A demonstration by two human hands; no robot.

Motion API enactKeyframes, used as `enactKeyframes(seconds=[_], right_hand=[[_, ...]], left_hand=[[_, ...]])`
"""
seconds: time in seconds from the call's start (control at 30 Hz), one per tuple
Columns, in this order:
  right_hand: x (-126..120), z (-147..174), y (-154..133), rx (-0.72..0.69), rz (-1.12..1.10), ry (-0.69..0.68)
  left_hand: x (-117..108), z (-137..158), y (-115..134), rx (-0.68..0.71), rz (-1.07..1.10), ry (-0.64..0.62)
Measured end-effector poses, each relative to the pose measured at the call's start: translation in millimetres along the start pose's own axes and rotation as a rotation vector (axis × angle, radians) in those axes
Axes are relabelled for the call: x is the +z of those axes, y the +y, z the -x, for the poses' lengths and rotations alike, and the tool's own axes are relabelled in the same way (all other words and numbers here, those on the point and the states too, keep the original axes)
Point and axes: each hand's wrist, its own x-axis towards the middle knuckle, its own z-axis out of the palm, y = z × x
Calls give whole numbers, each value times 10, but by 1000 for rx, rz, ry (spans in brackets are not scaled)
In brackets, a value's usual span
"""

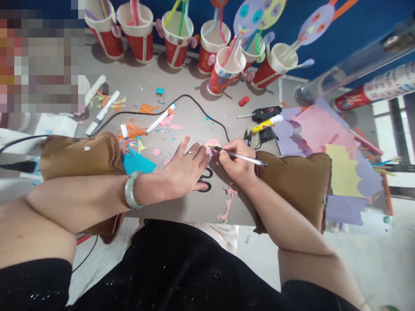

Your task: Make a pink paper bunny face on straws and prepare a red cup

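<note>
My right hand (239, 162) grips a pen (246, 157) with a clear barrel and black ends. Its tip rests on or just over a small pink paper piece (212, 143) that has a yellow shape on it. My left hand (185, 168) lies on the table with its fingers stretched out, the fingertips at the left edge of the pink piece. Partly under the left hand are the black handles of scissors (206, 179). Curled pink paper offcuts (229, 201) lie nearer the table's front edge.
Red-and-white paper cups (223, 71) with straws and paper faces stand along the back. A black glue gun (266, 114) and yellow marker (267, 124) lie right of centre. Colored paper (320, 125) is stacked right. A black cable (152, 113) crosses the table; brown cushions (292, 181) flank both arms.
</note>
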Motion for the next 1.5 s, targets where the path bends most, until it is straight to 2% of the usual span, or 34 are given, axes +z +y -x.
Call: enactKeyframes(seconds=[0.2,0.4,0.53,0.97,1.27,1.5], right_hand=[[-4,27,10,-6,-13,20],[2,36,86,-27,-295,309],[-15,16,134,-15,-417,370],[-38,37,172,-6,-273,311],[-27,41,41,-27,-39,41],[-15,7,7,-35,-16,11]], left_hand=[[-15,-8,-1,0,1,-10],[-38,-31,-3,-5,-3,-59],[-38,-44,-6,-5,-4,-81],[-6,-49,-5,-12,12,-72],[-14,-16,4,-4,-1,-22],[-32,-29,9,-10,-16,-40]])
